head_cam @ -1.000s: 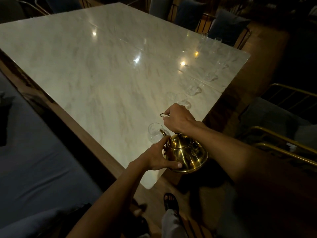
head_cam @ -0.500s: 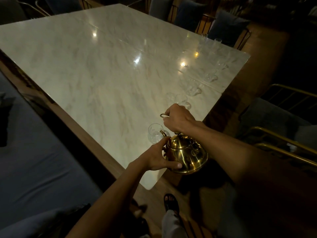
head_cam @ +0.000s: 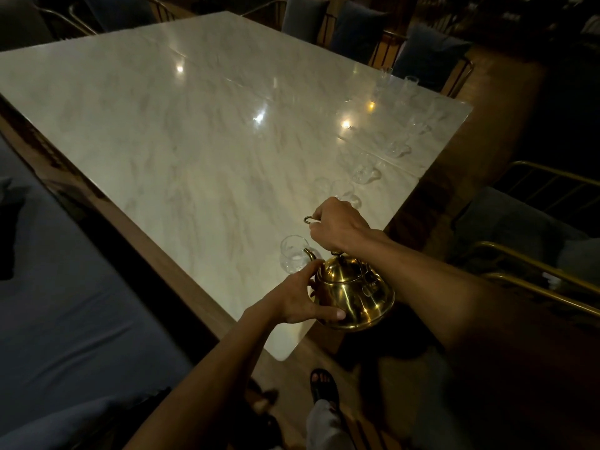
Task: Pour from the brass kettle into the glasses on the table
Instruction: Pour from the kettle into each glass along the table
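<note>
A shiny brass kettle (head_cam: 357, 295) hangs over the near right corner of the marble table (head_cam: 194, 151). My right hand (head_cam: 337, 227) grips its handle from above. My left hand (head_cam: 302, 295) cups the kettle's left side, thumb under the belly. Its spout curves toward a clear glass (head_cam: 292, 253) standing just left of it; the spout tip sits at the glass's rim. I cannot tell whether liquid flows. More clear glasses, one being (head_cam: 365, 172), line the table's right edge toward the far corner.
Dark cushioned chairs (head_cam: 357, 30) stand along the far side. Brass-framed seats (head_cam: 535, 261) are at the right, a dark blue bench (head_cam: 65, 319) at the left. My sandalled foot (head_cam: 321, 384) is on the wooden floor below the table corner.
Almost nothing differs: both hands keep hold of the kettle, which stays by the near glass, with only a slight shift of the view.
</note>
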The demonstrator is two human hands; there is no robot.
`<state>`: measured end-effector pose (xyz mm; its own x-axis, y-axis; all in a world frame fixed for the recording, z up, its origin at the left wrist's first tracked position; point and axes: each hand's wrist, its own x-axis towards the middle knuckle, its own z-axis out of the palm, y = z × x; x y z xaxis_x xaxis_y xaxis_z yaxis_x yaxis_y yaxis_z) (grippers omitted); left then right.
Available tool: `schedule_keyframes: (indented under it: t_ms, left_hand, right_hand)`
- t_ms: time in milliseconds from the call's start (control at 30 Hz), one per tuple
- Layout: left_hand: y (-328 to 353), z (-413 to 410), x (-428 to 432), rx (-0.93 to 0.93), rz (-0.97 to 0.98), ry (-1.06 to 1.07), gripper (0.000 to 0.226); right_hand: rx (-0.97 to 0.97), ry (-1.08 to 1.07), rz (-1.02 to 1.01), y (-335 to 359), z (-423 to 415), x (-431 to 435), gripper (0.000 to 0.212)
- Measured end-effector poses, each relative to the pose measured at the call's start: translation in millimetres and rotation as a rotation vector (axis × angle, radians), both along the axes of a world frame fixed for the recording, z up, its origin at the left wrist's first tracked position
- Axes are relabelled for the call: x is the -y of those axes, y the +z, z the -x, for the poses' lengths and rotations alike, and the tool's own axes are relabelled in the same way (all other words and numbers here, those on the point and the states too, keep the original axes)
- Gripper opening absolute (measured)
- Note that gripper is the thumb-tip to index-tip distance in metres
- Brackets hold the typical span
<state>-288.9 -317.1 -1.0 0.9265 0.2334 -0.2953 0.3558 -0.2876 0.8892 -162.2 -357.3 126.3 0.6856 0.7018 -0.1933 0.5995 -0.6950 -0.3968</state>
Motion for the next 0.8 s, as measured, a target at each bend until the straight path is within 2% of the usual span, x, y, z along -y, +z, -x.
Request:
schedule_keyframes:
  t_ms: [233, 467, 800]
  left_hand:
    - [2.3, -1.0, -0.3, 0.01, -0.012, 0.002, 0.117]
    - [2.2, -2.3, -2.7, -0.004, -0.02, -0.007, 0.109]
    - [2.6, -4.4, -3.0, 0.013, -0.075, -0.011, 0.111]
  right_hand:
    - [-0.001, -0.007, 0.003, 4.9, -1.0, -0.9, 0.027]
    - [-0.005, -0.01, 0.0, 6.6, -1.9, -0.5, 0.028]
    - [-0.011, -0.015, -0.034, 9.4, -3.2, 5.7, 0.027]
